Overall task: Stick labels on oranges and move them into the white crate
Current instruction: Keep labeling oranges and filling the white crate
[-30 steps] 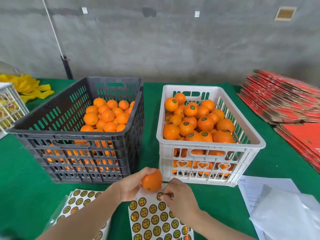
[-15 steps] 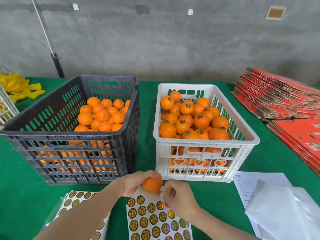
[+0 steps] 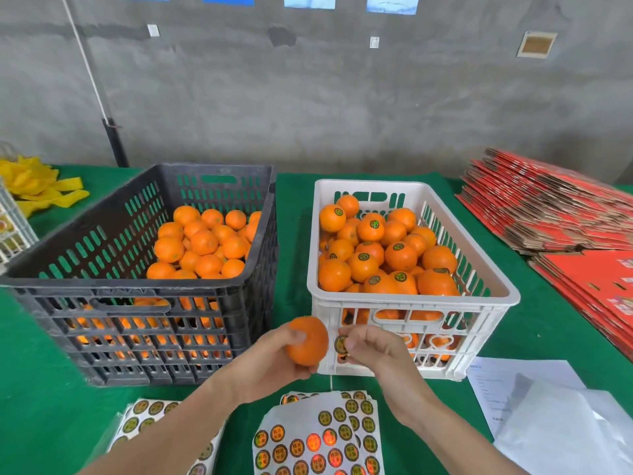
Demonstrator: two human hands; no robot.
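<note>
Lit brightly and evenly by soft, diffuse light from above. Threw no hard shadows, only faint shade on the cloth [image 3: 294, 217] beside the black crate [image 3: 102, 303] and the white crate [image 3: 428, 186]. Caught rainbow glare on a few labels [image 3: 313, 440] of the sheet [image 3: 291, 416]. Bowed straight lines near the edges, wide-angle fashion. Looked a little soft throughout, with the print on the papers [image 3: 496, 382] unreadable.

orange [image 3: 308, 341] raised, label [image 3: 340, 344] peeled off sheet [image 3: 301, 419]
</note>
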